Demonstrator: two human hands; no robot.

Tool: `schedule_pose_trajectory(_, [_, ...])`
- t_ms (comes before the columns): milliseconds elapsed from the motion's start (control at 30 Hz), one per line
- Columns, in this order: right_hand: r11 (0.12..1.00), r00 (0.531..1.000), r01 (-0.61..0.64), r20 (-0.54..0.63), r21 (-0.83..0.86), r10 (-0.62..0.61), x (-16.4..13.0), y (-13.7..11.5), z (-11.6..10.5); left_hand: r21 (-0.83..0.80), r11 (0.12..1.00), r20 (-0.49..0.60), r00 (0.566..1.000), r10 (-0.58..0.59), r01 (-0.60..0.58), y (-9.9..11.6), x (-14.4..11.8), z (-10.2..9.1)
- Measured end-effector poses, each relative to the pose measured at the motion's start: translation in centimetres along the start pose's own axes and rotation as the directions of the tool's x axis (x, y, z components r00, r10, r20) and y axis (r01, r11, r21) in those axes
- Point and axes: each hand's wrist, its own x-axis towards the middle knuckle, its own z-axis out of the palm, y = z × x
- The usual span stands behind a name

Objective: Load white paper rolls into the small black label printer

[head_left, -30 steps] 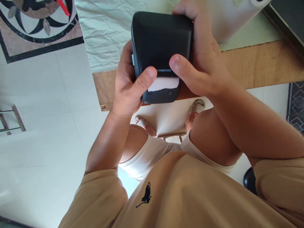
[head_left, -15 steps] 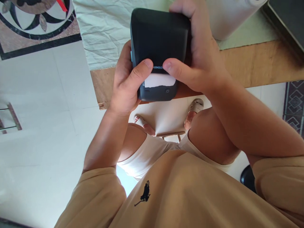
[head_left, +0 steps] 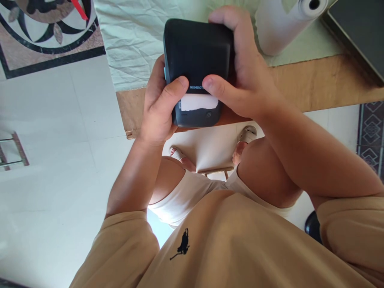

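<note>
Between both hands is a black label printer (head_left: 196, 52) marked NIIMBOT, held up over the near edge of the table. A strip of white label paper (head_left: 199, 102) with a torn edge sticks out of its slot, above a power button. My left hand (head_left: 160, 104) wraps its left side, thumb on the top face beside the lettering. My right hand (head_left: 247, 76) grips the right side, its thumb near the lettering and its index finger bent over the far right corner. The printer's underside and most fingertips are hidden.
A light green cloth (head_left: 129, 40) covers the wooden table (head_left: 324, 80). At the back right stands a white paper roll (head_left: 279, 28), beside a dark flat case (head_left: 360, 32). My legs and a stool (head_left: 214, 171) are below the table edge.
The view has shifted slightly, showing more of the paper roll. The printer sits a little further left and tilts slightly differently; both hands keep their hold.
</note>
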Motion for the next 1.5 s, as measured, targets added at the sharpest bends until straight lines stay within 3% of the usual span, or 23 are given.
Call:
schedule_pose_trajectory(200, [0.998, 0.999, 0.053, -0.014, 0.023, -0.052, -0.1, 0.4, 0.0, -0.237, 0.971, -0.125, 0.992, -0.021, -0.009, 0.8, 0.0, 2.2])
schedule_pose_trajectory(433, [0.995, 0.995, 0.09, -0.034, -0.047, -0.092, -0.1, 0.3, 0.0, -0.368, 0.928, -0.058, 0.994, -0.092, 0.065, 1.2, -0.1, 2.0])
schedule_pose_trajectory(667, [0.989, 0.99, 0.142, -0.005, -0.036, -0.142, -0.1, 0.6, 0.0, -0.35, 0.933, -0.094, 0.989, -0.117, 0.077, 1.3, 0.2, 2.1])
schedule_pose_trajectory(833, [0.984, 0.985, 0.168, -0.02, -0.05, -0.169, -0.2, 0.6, 0.0, -0.332, 0.939, -0.176, 0.971, -0.16, 0.094, 0.9, 0.0, 2.1])
schedule_pose_trajectory(1167, [0.994, 0.996, 0.089, 0.029, -0.065, -0.087, -0.2, -0.2, -0.2, -0.254, 0.963, -0.28, 0.947, -0.159, 0.087, 0.8, -0.1, 1.9])
schedule_pose_trajectory(1400, [0.978, 0.982, 0.188, 0.03, -0.089, -0.186, -0.2, 0.6, -0.1, -0.35, 0.929, -0.175, 0.966, -0.189, 0.118, 0.9, 0.3, 1.6])
schedule_pose_trajectory(1500, [0.976, 0.981, 0.193, 0.014, -0.104, -0.192, -0.1, 0.8, 0.0, -0.387, 0.919, -0.187, 0.969, -0.163, 0.08, 0.5, 0.5, 1.4])
